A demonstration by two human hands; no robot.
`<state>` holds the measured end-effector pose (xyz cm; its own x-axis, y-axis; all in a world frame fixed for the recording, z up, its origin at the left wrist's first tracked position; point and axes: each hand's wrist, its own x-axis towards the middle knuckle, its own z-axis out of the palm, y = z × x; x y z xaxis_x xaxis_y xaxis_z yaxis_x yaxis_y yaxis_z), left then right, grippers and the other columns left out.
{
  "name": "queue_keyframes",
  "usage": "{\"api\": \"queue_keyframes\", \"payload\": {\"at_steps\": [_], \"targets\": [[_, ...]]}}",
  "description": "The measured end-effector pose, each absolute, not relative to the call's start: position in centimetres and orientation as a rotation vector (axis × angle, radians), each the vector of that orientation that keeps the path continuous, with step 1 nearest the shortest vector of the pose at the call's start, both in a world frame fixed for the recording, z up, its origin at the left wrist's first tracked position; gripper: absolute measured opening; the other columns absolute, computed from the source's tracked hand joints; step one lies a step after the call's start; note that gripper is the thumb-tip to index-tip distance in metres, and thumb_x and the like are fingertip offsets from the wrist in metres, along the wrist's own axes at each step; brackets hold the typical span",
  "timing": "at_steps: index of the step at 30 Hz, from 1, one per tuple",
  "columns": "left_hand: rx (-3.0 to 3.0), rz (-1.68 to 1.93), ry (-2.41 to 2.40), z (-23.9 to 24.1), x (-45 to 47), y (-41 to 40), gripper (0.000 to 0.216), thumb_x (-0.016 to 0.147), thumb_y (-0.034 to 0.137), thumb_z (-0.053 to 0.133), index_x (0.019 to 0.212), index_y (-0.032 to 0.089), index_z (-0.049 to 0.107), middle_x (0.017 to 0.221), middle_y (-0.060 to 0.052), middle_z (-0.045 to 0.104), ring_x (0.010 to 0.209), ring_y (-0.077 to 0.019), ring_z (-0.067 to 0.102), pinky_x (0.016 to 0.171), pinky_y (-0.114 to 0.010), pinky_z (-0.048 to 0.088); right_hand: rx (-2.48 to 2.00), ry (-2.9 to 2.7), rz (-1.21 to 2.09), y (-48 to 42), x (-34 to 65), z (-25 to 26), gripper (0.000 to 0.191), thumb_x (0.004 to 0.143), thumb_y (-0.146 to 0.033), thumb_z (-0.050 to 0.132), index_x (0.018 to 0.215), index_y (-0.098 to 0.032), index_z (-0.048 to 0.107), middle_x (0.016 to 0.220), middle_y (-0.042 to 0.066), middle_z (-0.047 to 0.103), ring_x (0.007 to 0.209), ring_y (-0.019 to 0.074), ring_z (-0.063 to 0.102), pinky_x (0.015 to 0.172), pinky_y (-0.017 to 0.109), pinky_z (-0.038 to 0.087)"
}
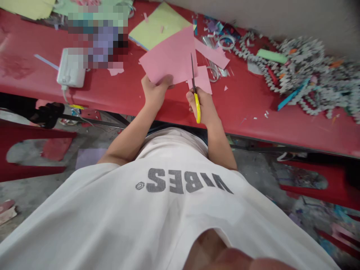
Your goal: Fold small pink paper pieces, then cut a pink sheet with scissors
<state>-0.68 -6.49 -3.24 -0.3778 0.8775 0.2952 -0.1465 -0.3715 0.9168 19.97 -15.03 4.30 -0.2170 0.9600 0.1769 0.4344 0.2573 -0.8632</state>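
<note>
A sheet of pink paper (171, 56) is held up over the red table, its near edge pinched in my left hand (157, 88) with the thumb on top. My right hand (204, 105) grips yellow-handled scissors (197, 107). The dark blades point away from me and lie along the right edge of the pink sheet; whether they are parted is hard to tell. Below and right of the blades rests a smaller pink paper piece (204, 80). Another pink strip (212, 52) lies just beyond it. Under the held sheet is a yellow sheet (157, 26).
On the right side of the red table (239, 101) is a heap of grey scalloped garland (306, 71) with a blue strip (294, 93). A white tape roll (226, 42) sits at the back. To the left is a white power bank (71, 69) with a cable.
</note>
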Motion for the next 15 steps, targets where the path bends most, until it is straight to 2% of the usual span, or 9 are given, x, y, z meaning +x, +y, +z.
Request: {"api": "queue_keyframes", "payload": {"at_steps": [3,6,15], "targets": [[1.114,1.848,1.107,-4.1,-0.8,-5.7,0.057,0.087,0.066,0.095,0.098,0.022,0.06,0.092,0.0,0.06,0.099,-0.0255,0.081,0.092,-0.052,0.079,-1.275,-1.812,0.913,-15.0,20.3,4.6,0.072,0.103,-0.099,0.059,0.108,-0.027,0.064,0.09,0.005,0.067,0.09,0.0269,0.077,0.073,0.038,0.065],[1.133,1.861,1.101,-4.8,-1.0,-5.3,0.055,0.088,0.064,0.094,0.101,0.022,0.061,0.094,-0.002,0.061,0.101,-0.0276,0.082,0.091,-0.053,0.08,-1.28,-1.831,0.92,-15.0,20.4,4.9,0.074,0.103,-0.1,0.058,0.11,-0.027,0.066,0.09,0.006,0.067,0.093,0.0295,0.08,0.075,0.04,0.067],[1.129,1.872,1.078,-4.8,-1.2,-5.4,0.052,0.086,0.058,0.095,0.1,0.021,0.062,0.094,-0.003,0.061,0.101,-0.0292,0.082,0.088,-0.053,0.08,-1.301,-1.836,0.908,-15.2,20.1,5.3,0.077,0.101,-0.103,0.056,0.109,-0.027,0.067,0.084,0.005,0.064,0.086,0.028,0.077,0.072,0.04,0.064]]}}
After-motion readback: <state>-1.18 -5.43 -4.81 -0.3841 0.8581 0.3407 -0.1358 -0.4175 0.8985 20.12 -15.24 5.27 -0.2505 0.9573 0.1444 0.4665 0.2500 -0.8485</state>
